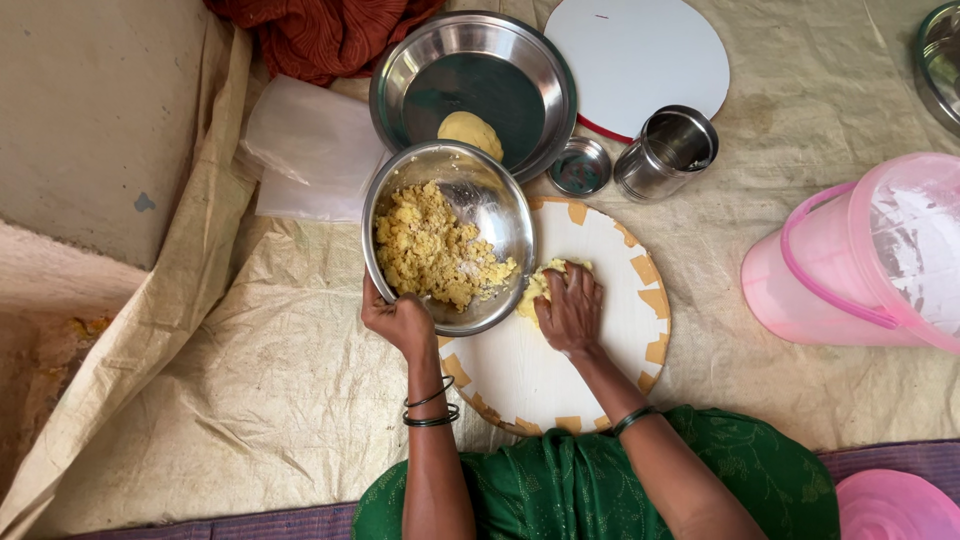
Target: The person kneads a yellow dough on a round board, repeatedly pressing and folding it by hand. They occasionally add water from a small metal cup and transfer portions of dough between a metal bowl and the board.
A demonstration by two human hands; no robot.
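Left hand (398,318) grips shiny steel bowl (500,215) of crumbly dough; right hand (570,308) presses soft dough (535,285), flat.

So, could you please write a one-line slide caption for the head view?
Left hand grips a steel bowl of yellow crumbly dough; right hand presses a lump on a round board.

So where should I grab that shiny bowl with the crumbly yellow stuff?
Grip the steel bowl by its thin rim on the near-left edge, where the left hand already pinches it. It sits tilted on the round board, and another bowl crowds its far side.
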